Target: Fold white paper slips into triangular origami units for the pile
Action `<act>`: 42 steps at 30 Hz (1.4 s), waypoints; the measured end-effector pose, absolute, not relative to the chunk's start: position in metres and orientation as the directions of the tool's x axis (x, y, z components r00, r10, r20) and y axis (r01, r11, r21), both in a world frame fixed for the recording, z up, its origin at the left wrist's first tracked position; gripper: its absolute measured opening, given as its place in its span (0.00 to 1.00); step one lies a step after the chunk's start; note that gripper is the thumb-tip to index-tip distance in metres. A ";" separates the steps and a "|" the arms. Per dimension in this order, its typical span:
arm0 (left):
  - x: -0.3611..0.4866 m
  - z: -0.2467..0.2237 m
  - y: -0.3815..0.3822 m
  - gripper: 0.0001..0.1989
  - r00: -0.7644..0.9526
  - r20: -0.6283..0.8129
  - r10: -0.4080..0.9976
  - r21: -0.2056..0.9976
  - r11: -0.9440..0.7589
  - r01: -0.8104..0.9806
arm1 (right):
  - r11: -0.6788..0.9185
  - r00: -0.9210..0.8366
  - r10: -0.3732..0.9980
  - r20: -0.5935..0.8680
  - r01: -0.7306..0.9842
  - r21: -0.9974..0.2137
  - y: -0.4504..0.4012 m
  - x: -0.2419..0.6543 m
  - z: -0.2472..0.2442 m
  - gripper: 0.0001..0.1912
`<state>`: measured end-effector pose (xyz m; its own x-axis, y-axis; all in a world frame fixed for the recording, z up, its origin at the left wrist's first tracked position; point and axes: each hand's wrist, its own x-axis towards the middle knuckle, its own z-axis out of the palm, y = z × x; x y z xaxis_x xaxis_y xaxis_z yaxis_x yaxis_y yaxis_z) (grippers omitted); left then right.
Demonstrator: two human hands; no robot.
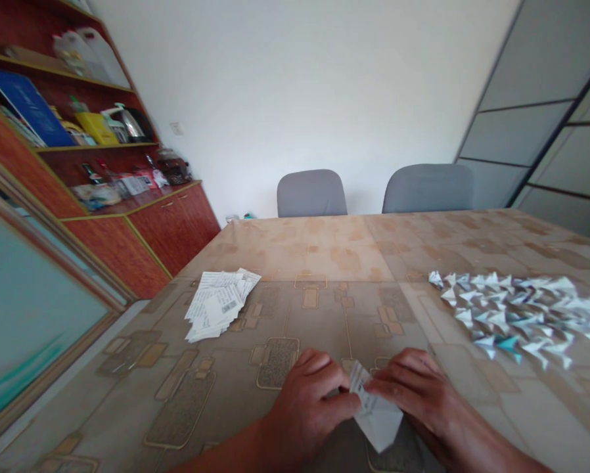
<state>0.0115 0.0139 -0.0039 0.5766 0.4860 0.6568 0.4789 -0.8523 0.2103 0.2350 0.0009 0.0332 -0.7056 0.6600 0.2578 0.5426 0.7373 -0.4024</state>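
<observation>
Between my two hands is a partly folded piece of printed paper (381,424), white with small dark print near its upper edge and a pointed lower end. My left hand (312,404) pinches its left side with thumb and fingers. Closed on the upper right side is my right hand (413,387), its fingertips pressing on the paper. Left of my hands lies a fanned stack of printed paper slips (221,305). Over to the right, many small folded paper pieces (512,315) stand in loose rows, mostly white, one with a teal patch.
A patterned tablecloth (305,315) covers the table. Two grey chairs (312,194) stand at the far side, before a white wall. A reddish wooden shelf unit (127,230) with bottles, a kettle (130,123) and a blue folder (31,108) rises at the left.
</observation>
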 end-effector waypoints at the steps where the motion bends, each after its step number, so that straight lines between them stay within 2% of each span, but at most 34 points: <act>1: 0.011 -0.005 0.015 0.12 0.583 0.652 0.485 0.207 -0.853 0.478 | 0.751 -0.715 0.646 0.267 0.536 -0.385 0.002 0.236 0.032 0.12; 4: 0.011 -0.007 0.015 0.10 0.618 0.609 0.498 0.170 -0.842 0.512 | 0.778 -0.713 0.626 0.315 0.548 -0.307 0.005 0.239 0.025 0.06; 9: 0.012 -0.004 0.007 0.08 0.656 0.494 0.570 0.117 -0.791 0.600 | 0.772 -0.716 0.636 0.289 0.592 -0.232 0.004 0.243 0.017 0.08; 13: 0.014 -0.001 -0.003 0.06 0.681 0.396 0.616 0.133 -0.773 0.621 | 0.772 -0.690 0.635 0.346 0.574 -0.272 0.000 0.241 0.022 0.12; 18: 0.014 -0.002 -0.003 0.07 0.670 0.327 0.666 0.145 -0.737 0.661 | 0.762 -0.714 0.642 0.279 0.553 -0.339 0.001 0.246 0.019 0.08; 24: 0.015 -0.003 0.002 0.06 0.621 0.315 0.718 0.304 -0.696 0.650 | 0.709 -0.701 0.686 0.195 0.584 -0.396 0.007 0.254 0.010 0.06; 28: 0.016 -0.004 0.005 0.04 0.569 0.327 0.754 0.436 -0.655 0.617 | 0.672 -0.669 0.719 0.190 0.598 -0.437 0.008 0.254 0.008 0.05; 33: 0.018 -0.002 0.008 0.04 0.513 0.269 0.815 0.549 -0.568 0.614 | 0.564 -0.542 0.814 0.208 0.653 -0.505 0.010 0.249 -0.002 0.15; 39: 0.019 0.000 0.007 0.06 0.456 0.232 0.859 0.513 -0.506 0.693 | 0.472 -0.382 0.881 0.280 0.761 -0.446 0.010 0.242 -0.015 0.15; 42: 0.018 0.004 0.005 0.10 0.480 0.293 0.827 0.434 -0.562 0.704 | 0.438 -0.342 0.894 0.288 0.801 -0.409 0.009 0.239 -0.018 0.12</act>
<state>0.0176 0.0049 0.0040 0.4797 0.8270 0.2931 0.7039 -0.5621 0.4341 0.2390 0.0090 -0.0182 -0.3425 0.8942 0.2883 0.8006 0.4383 -0.4085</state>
